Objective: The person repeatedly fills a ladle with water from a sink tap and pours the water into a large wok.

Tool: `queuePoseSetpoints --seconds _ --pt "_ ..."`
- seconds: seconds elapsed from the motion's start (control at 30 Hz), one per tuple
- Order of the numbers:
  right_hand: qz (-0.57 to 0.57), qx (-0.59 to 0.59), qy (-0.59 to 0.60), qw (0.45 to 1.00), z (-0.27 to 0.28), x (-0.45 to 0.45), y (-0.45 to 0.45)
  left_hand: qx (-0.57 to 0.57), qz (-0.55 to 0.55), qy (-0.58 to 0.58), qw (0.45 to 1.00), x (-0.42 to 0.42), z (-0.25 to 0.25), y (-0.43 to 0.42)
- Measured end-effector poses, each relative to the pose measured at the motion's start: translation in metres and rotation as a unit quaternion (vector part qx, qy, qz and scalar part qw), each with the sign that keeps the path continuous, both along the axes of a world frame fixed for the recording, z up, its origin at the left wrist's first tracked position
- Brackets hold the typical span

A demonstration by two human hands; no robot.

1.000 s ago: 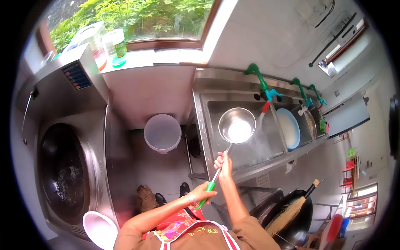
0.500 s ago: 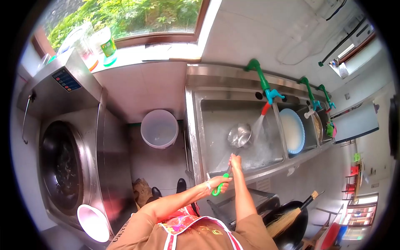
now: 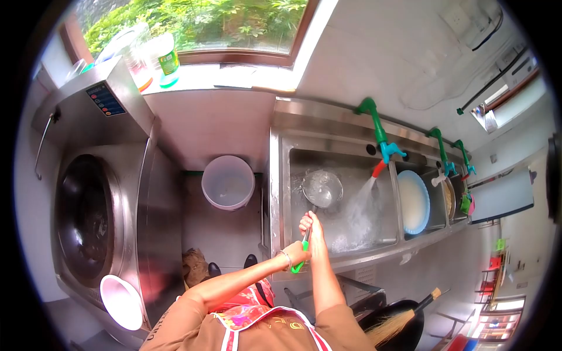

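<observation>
A long-handled metal ladle with a green grip lies over the left sink basin, its round bowl left of the running water. My left hand, with a band at the wrist, is closed around the handle by the green grip. Farther up the shaft, my right hand is wrapped round the handle closer to the bowl. From a tap with a red nozzle, water pours into the basin to the right of the ladle. Whether the bowl holds water is hard to make out.
A white bucket stands on the floor left of the sink. Farther left is a large wok stove with a white tub at its edge. A blue-rimmed basin sits in the middle sink; a straw brush lies in a wok at lower right.
Both hands have moved the ladle left, away from the water stream. Its bowl was beside the stream before. The camera view has shifted slightly.
</observation>
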State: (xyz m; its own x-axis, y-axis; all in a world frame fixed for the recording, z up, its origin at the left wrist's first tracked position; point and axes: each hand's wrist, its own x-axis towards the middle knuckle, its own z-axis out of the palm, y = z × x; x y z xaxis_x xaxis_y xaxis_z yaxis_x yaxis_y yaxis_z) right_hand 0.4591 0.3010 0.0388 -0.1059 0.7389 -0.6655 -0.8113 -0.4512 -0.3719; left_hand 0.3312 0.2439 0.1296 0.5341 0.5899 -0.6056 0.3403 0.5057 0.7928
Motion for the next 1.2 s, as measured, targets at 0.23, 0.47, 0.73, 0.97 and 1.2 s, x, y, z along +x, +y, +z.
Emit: queuePoseSetpoints --seconds 0.23,0.47,0.73,0.97,1.2 --pt "-0.041 0.085 0.098 0.991 0.035 -0.028 -0.011 0.131 -0.057 0.154 0.978 -0.024 0.036 -0.019" --pt "-0.027 0.114 0.005 0.993 0.08 -0.054 -0.017 0.178 -0.051 0.102 0.977 -0.065 0.07 -0.029" --pt "0.032 0.153 -0.032 0.987 0.124 -0.124 -0.025 0.187 0.011 0.048 0.981 -0.141 0.106 -0.056" --pt "0.149 0.181 0.013 0.972 0.142 -0.24 -0.035 0.221 0.123 0.073 0.965 -0.229 0.117 -0.099" --pt "0.331 0.203 0.123 0.913 0.149 -0.389 -0.06 0.21 0.305 0.161 0.915 -0.31 0.117 -0.153"
